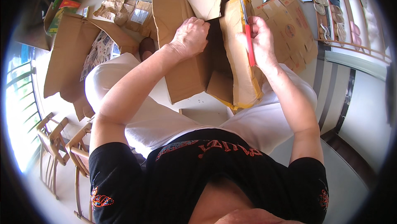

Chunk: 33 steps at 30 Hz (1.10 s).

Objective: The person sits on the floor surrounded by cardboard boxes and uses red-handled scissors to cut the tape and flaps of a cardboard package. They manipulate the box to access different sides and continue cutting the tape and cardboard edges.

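An opened cardboard box (186,78) stands between my knees, its flaps spread and its dark inside partly in view. My left hand (192,35) is at the opening, its curled fingers against a raised flap (206,2); the fingertips are partly hidden. In my right hand (262,39) is a red-handled knife (249,44), the blade pointing away from me along the box's right flap (240,56). Yellow tape lines that flap's torn edges. My right thumb rests near the handle and the flap.
At left, another open carton (65,59) holds many printed cards or papers (100,47). Flattened cardboard (285,31) lies at right, crumpled cardboard (124,11) at upper left. A shoe rack (350,42) stands far right. Wooden chairs (52,140) are at lower left.
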### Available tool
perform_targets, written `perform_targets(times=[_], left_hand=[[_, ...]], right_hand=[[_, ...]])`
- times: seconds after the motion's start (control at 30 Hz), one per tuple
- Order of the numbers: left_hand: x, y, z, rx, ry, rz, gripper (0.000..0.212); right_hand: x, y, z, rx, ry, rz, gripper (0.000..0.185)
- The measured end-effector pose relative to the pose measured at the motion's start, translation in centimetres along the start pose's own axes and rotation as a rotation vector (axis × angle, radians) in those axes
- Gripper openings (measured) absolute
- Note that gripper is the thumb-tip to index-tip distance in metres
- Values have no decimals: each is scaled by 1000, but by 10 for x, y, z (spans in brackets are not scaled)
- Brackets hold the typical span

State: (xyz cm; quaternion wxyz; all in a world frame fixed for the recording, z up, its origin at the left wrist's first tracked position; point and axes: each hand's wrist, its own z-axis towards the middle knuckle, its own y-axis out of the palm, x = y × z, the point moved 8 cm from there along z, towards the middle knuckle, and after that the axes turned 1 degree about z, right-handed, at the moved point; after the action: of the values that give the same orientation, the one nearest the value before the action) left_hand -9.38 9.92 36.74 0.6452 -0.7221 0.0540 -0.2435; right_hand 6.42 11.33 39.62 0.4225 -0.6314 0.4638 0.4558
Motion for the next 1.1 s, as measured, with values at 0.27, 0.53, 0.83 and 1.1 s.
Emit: perform_targets(times=[0.27,0.53,0.83,1.1], left_hand=[[-27,-43,-3,395,-121,-12,31],[-102,-61,0,416,-436,124,17],[-107,-13,3,-144,-509,17,34],[-43,-6,3,-183,-285,-166,42]], right_hand=[[-9,3,-3,-74,56,-95,42],[0,7,-22,-179,9,-169,42],[-9,15,-27,-214,-33,-36,44],[-6,8,-21,-121,44,15,44]])
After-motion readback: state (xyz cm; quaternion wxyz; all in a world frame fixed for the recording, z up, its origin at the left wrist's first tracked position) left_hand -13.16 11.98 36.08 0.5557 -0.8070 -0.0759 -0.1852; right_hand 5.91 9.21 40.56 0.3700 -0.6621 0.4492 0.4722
